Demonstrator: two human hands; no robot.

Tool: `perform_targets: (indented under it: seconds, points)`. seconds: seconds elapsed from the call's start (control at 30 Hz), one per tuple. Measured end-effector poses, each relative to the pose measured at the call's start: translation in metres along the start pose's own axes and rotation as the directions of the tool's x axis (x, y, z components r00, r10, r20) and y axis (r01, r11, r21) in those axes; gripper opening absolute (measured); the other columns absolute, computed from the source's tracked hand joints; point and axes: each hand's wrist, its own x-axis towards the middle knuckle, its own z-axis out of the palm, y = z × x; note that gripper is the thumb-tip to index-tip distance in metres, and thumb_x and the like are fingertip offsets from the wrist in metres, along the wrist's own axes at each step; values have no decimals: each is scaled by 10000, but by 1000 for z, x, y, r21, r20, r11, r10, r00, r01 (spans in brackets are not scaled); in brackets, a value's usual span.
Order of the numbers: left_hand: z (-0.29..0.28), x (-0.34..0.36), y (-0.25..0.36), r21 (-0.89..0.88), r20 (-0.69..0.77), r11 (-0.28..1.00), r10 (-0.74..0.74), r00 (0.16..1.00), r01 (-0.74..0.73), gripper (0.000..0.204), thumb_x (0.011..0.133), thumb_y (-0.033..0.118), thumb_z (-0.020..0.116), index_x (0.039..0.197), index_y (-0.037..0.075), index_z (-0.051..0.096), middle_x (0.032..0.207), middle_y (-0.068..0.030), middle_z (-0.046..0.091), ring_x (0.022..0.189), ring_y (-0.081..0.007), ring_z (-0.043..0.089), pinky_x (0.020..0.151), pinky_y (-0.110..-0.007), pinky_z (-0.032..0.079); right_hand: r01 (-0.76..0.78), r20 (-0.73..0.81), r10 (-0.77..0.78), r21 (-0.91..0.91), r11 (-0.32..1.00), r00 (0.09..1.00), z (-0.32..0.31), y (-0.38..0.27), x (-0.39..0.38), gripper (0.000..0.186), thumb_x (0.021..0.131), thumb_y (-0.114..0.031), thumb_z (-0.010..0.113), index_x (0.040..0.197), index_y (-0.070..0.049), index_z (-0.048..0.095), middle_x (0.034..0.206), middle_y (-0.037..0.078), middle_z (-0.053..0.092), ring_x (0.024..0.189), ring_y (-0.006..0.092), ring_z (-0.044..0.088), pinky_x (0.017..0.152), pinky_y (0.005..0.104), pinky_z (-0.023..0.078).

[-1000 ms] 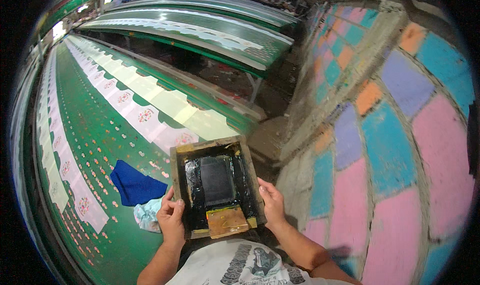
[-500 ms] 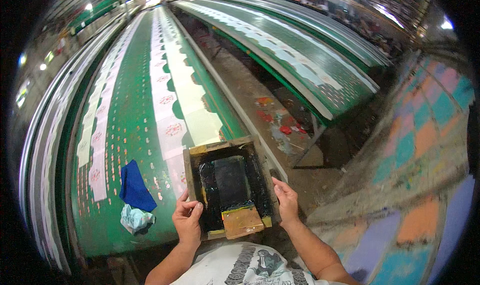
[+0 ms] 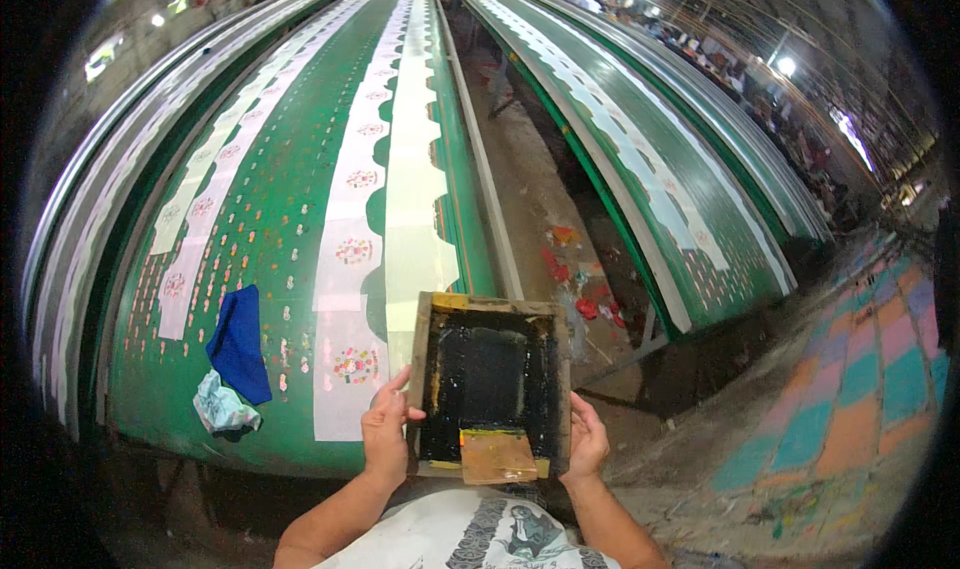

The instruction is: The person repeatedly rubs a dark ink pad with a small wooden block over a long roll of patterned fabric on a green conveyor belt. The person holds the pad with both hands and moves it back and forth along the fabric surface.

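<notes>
Between my two hands is a wooden-framed printing screen (image 3: 563,369), its inside dark with ink. My left hand (image 3: 388,431) grips its left side, thumb on the frame. On the opposite side my right hand (image 3: 588,437) is closed round the edge. A brownish squeegee blade (image 3: 498,456) rests inside the screen at the near end. The screen is held in front of my body, over the near right edge of the long green table (image 3: 300,299). Just left of it, a pink fabric piece with a printed motif (image 3: 353,365) lies flat.
Rows of pink and pale yellow fabric pieces (image 3: 418,184) run along the table. A blue cloth (image 3: 240,344) and a crumpled pale rag (image 3: 225,405) lie at left. Another green table (image 3: 640,159) stands across the aisle (image 3: 525,179). Red scraps (image 3: 590,309) and colour-stained flooring (image 3: 850,389) are at right.
My view has turned to the right, and the tables appear more upright. The screen stays in both hands and looks less tilted. A printed pink piece formerly behind the screen now shows.
</notes>
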Motion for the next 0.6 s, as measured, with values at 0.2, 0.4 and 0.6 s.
perform_targets:
  seconds: [0.2,0.4,0.6]
  points:
    - [75,11,-19,100,-70,982,165,984,-158,346,1147,219,571,1128,-15,825,1684,-196,591,1441,-243,595,1243,-413,403,-23,-161,-1,-146,989,987,-61,-12,86,177,1038,-4,541,1105,13,704,1259,173,783,1184,275,746,1001,412,628]
    - [147,1,-45,129,-233,939,342,910,-320,235,1106,152,648,1107,0,827,1706,-232,554,1397,-215,615,1143,-372,456,165,52,-157,-282,945,986,-120,-9,178,264,921,170,546,857,-80,600,1201,147,780,1093,240,727,994,378,579]
    - [201,-40,-65,115,-424,922,383,820,-371,61,989,-26,819,970,20,784,1707,-287,495,1433,-249,620,1152,-382,502,48,178,22,-382,923,984,-116,-58,208,205,907,132,580,923,-69,620,1199,127,770,1012,185,680,955,355,550]
